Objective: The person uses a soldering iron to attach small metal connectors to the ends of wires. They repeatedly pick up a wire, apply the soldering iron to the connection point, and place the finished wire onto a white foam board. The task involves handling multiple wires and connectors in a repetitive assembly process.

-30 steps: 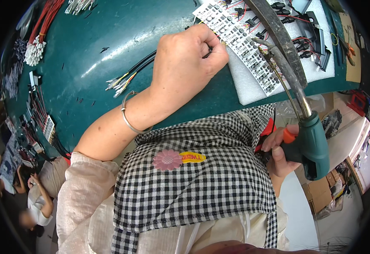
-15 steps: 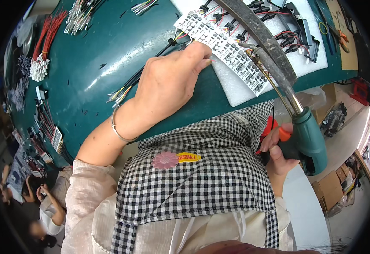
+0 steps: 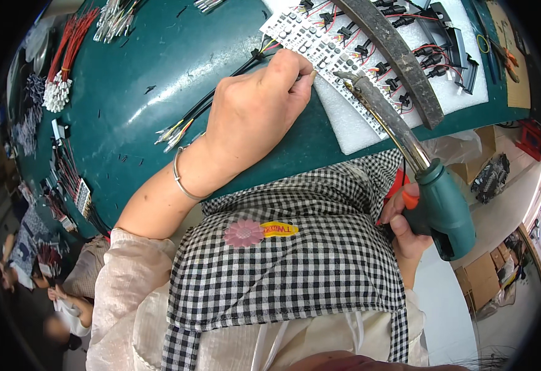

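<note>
Circuit board [image 3: 327, 54]: white, strip-shaped, laid aslant on a white foam sheet [image 3: 349, 141], upper right of centre. Leads appear already joined along its upper-right side; on the lower-left side, the count of finished joints cannot be told.

Left hand [image 3: 261, 111]: thumb and forefinger pinched together at the board's lower-left edge; whether a wire is caught between them cannot be told.

Black cables [image 3: 201, 106]: laid beside the left hand, their bared lower ends loose and seemingly unjoined.

Right hand [image 3: 406, 232]: fingers curled round the handle of a green soldering gun [image 3: 448, 213], right of centre; tip held over the board, contact unclear.

Metal bar [image 3: 400, 52]: dark, curved, upper right, passing above the foam.

Red wires [image 3: 66, 52]: white-plugged, bundled, upper left, apparently unused.

Table [image 3: 119, 127]: green, scattered with black scraps.
</note>
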